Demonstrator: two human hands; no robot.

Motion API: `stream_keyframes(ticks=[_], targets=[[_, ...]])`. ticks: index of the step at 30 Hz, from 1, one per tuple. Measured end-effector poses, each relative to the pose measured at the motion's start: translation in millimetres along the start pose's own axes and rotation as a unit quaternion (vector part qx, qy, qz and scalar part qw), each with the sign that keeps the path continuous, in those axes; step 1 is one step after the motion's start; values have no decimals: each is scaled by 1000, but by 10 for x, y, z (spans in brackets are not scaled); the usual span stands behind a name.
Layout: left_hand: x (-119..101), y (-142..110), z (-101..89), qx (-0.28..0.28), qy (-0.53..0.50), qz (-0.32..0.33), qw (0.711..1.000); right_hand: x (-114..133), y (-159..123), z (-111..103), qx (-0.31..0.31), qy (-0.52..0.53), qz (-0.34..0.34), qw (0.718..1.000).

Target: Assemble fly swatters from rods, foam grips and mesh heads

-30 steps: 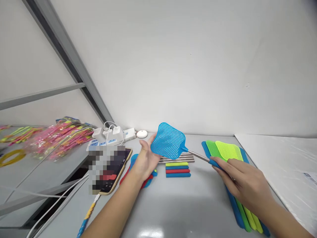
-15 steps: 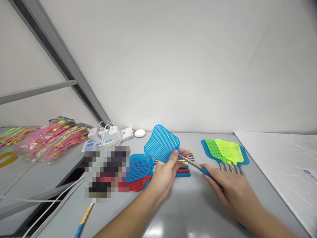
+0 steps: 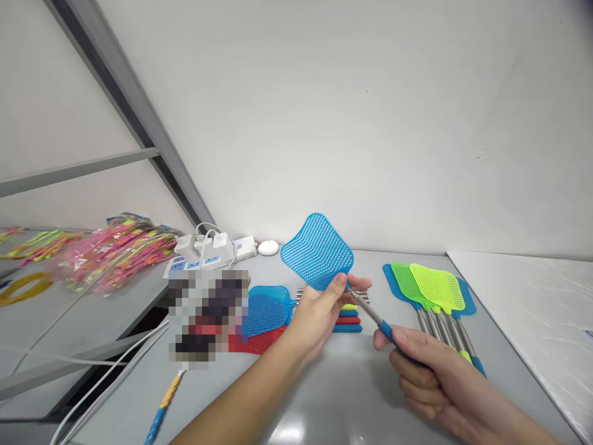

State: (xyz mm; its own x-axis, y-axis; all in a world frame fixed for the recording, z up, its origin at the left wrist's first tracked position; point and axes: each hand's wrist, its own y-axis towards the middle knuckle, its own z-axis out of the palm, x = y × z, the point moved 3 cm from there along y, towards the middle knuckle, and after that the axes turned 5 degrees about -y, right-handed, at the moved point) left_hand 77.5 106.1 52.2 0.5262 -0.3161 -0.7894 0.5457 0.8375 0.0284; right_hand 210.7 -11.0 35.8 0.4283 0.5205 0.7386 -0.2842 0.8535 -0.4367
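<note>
A blue fly swatter [image 3: 317, 250] with a perforated head and a metal shaft is held up between my two hands. My left hand [image 3: 319, 315] pinches it with the thumb at the neck, just below the head. My right hand [image 3: 430, 371] is closed around its blue grip. Behind my left forearm lies a pile of swatters with blue heads [image 3: 267, 309] and a red head [image 3: 259, 342]; their coloured handle ends [image 3: 347, 321] stick out right of my left hand. To the right, a fanned stack of swatters [image 3: 438, 287] in blue, green and yellow-green lies on the table.
A power strip [image 3: 204, 262] with white plugs and a round white device [image 3: 268, 248] sit near the wall. Bagged pink items [image 3: 113, 250] lie at left. A pixelated area covers something with a yellow-blue handle [image 3: 163, 408]. White sheeting [image 3: 532, 309] lies at right.
The swatter has been raised slightly and its head appears further right. My right hand has shifted down along the grip, showing more of the fingers. The view has turned slightly left.
</note>
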Motion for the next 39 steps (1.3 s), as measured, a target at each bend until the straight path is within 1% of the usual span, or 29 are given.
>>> stream_keyframes(ticks=[3,6,9,11,13,16,18,19,20,21,22,23,25,27,28,29,30,31,32,34,36,38,39], targets=[[50,177,217,30,-16,-31,999,44,-8,44,-29,-68,-69,995],[157,313,451,73,15,-33,997,86,-29,35,-83,-161,-132,975],[276,281,586,110,26,-40,993,130,-59,-23,-128,-187,-159,961],[340,161,585,136,47,-43,989,144,-73,-52,-140,-187,-149,961],[374,8,510,142,62,-29,987,120,-70,-49,-132,-183,-120,967],[391,-200,339,127,56,-25,990,25,-34,9,-100,-180,-64,977],[391,-289,243,104,59,-31,992,-40,5,50,-86,-215,-36,972],[389,-318,212,88,66,-31,993,-61,24,60,-87,-249,-30,964],[387,-337,191,68,74,-26,995,-71,42,59,-94,-292,-34,951],[386,-350,183,46,81,-21,995,-70,57,50,-106,-342,-48,932],[387,-358,185,26,85,-18,996,-61,67,34,-122,-396,-70,907],[388,-364,195,8,85,-19,996,-49,71,15,-142,-451,-97,876],[378,-372,216,-30,84,-17,996,-31,61,-27,-190,-552,-142,799],[336,-375,219,-66,98,3,993,-26,38,-57,-238,-631,-161,720],[308,-373,213,-78,112,17,990,-26,26,-62,-251,-658,-163,691],[279,-369,204,-85,128,31,988,-23,17,-61,-257,-676,-163,671],[256,-362,194,-87,144,40,985,-15,8,-53,-255,-686,-161,662],[239,-354,184,-86,155,47,983,-2,2,-42,-246,-688,-157,664],[230,-346,172,-84,162,51,982,17,-5,-26,-231,-683,-153,676],[233,-332,153,-75,165,56,982,71,-20,11,-193,-657,-145,714],[265,-329,142,-54,151,49,986,132,-39,48,-155,-619,-138,757],[328,-340,141,-14,131,12,991,181,-57,77,-131,-587,-135,788],[365,-351,144,8,125,-14,992,199,-64,87,-125,-576,-138,796]])
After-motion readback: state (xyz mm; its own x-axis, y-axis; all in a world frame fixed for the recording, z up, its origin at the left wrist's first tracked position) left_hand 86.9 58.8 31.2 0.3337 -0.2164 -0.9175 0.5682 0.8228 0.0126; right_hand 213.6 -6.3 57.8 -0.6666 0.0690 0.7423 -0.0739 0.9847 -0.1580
